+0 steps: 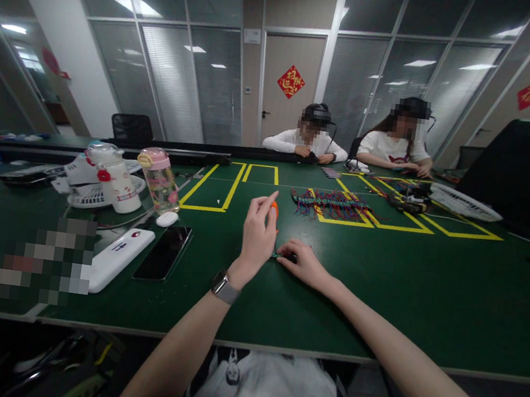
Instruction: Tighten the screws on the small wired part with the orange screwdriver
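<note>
My left hand (259,230), with a watch on its wrist, is closed around an upright orange-handled screwdriver (275,208). Most of the handle is hidden behind the fingers, and its thin shaft points down toward the table. Just to the right, my right hand (303,262) lies low on the green table with its fingers pinching a small circuit board (276,255). Only an edge of that board shows; the fingers cover the rest. Beyond both hands lies a long row of small circuit boards (332,203) with red and blue wires.
On the left are a black phone (163,253), a white power bank (120,261), a white round case (167,219), a pink-lidded bottle (159,178) and a white jug (120,186). Yellow tape (202,208) marks rectangles. Two people sit across the table; a white basket (464,202) stands right.
</note>
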{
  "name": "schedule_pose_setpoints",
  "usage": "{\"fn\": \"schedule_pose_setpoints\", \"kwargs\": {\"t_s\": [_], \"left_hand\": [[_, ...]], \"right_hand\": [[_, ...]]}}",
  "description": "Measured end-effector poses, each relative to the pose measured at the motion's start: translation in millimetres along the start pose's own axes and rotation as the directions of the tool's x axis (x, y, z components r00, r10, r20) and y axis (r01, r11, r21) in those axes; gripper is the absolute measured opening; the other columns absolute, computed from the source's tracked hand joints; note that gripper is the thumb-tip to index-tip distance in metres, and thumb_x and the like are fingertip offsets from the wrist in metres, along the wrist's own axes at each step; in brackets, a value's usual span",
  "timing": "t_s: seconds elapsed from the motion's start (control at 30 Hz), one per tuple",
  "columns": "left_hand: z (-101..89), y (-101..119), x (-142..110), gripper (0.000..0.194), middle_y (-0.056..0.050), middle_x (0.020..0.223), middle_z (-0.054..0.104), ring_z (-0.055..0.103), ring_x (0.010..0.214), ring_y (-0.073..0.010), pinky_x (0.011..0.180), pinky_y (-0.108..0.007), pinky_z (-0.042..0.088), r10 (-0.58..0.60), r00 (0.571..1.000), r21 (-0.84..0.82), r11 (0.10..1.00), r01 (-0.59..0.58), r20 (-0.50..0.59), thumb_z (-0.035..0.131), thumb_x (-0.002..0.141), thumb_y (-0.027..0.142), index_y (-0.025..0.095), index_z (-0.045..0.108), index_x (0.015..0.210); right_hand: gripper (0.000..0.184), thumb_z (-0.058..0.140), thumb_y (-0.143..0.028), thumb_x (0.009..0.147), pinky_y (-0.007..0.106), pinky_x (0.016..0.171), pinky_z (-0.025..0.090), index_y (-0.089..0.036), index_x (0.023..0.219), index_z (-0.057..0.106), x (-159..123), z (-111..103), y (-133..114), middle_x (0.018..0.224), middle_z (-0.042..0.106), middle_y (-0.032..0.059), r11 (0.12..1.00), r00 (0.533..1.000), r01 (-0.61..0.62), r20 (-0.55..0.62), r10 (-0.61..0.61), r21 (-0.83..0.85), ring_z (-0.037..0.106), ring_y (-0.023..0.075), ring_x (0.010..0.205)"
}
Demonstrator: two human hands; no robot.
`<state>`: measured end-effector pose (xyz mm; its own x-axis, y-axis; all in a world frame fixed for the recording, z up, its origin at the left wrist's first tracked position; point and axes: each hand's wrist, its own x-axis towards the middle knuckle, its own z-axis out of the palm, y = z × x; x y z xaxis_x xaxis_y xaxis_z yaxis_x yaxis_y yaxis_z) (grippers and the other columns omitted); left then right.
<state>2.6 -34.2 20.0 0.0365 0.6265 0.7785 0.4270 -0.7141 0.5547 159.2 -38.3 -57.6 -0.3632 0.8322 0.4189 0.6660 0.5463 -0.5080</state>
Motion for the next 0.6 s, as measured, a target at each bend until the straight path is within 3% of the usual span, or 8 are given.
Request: {"fn": "schedule_pose_setpoints", "kwargs": {"t_s": [0.1, 0.2, 0.4, 0.53, 0.6], "left_hand": [[1.3, -0.5, -0.5, 0.031, -0.005, 0.1, 0.059, 0.058, 0.092, -0.0152, 0.084, -0.029, 0.046, 0.028, 0.999, -0.035, 0.999, -0.027, 0.02, 0.044, 0.094, 0.022, 0.022, 0.057, 0.122], [1.2, -0.4, -0.9, 0.025, -0.004, 0.091, 0.056, 0.056, 0.085, -0.0164, 0.081, -0.03, 0.046, 0.016, 0.999, 0.059, 0.998, -0.014, -0.029, 0.056, 0.088, 0.028, 0.023, 0.064, 0.112], [0.4, 0.6, -0.3, 0.032, -0.007, 0.105, 0.059, 0.058, 0.097, -0.0155, 0.086, -0.029, 0.046, 0.02, 1.0, -0.054, 0.998, -0.02, 0.008, 0.038, 0.096, 0.021, 0.021, 0.057, 0.122], [0.2, 1.2, -0.3, 0.025, -0.006, 0.096, 0.058, 0.057, 0.088, -0.0162, 0.083, -0.03, 0.046, -0.004, 1.0, 0.014, 1.0, 0.004, -0.014, 0.05, 0.092, 0.025, 0.022, 0.062, 0.114], [0.2, 0.9, 0.1, 0.027, -0.006, 0.098, 0.057, 0.057, 0.09, -0.0167, 0.084, -0.031, 0.046, -0.024, 0.999, 0.043, 0.999, 0.025, -0.023, 0.049, 0.092, 0.025, 0.022, 0.061, 0.116]], "right_hand": [[0.006, 0.062, -0.017, 0.081, 0.03, 0.072, 0.045, -0.016, 0.086, 0.065, 0.6, 0.2, 0.0, 0.082, 0.06, 0.0041, 1.0, 1.0, 0.001, 0.0, -0.001, 0.002, 0.056, 0.0174, 0.078], [0.005, 0.062, -0.017, 0.081, 0.03, 0.072, 0.046, -0.016, 0.086, 0.065, 0.6, 0.0, -0.2, 0.082, 0.06, 0.0044, 1.0, 1.0, 0.0, 0.002, 0.0, 0.001, 0.056, 0.0176, 0.078], [0.006, 0.062, -0.017, 0.081, 0.03, 0.072, 0.046, -0.017, 0.087, 0.065, 0.1, -0.4, -0.7, 0.082, 0.06, 0.0039, 1.0, 1.0, -0.004, 0.002, 0.004, 0.008, 0.056, 0.0173, 0.078], [0.006, 0.062, -0.017, 0.081, 0.029, 0.072, 0.046, -0.016, 0.086, 0.065, 0.4, -0.6, -0.9, 0.082, 0.061, 0.0042, 1.0, 1.0, -0.001, 0.009, 0.001, 0.004, 0.056, 0.0174, 0.079], [0.006, 0.063, -0.017, 0.081, 0.029, 0.072, 0.046, -0.016, 0.086, 0.065, 0.5, -0.8, -0.8, 0.082, 0.06, 0.0043, 1.0, 1.0, 0.0, 0.011, 0.0, 0.002, 0.056, 0.0173, 0.078]]}}
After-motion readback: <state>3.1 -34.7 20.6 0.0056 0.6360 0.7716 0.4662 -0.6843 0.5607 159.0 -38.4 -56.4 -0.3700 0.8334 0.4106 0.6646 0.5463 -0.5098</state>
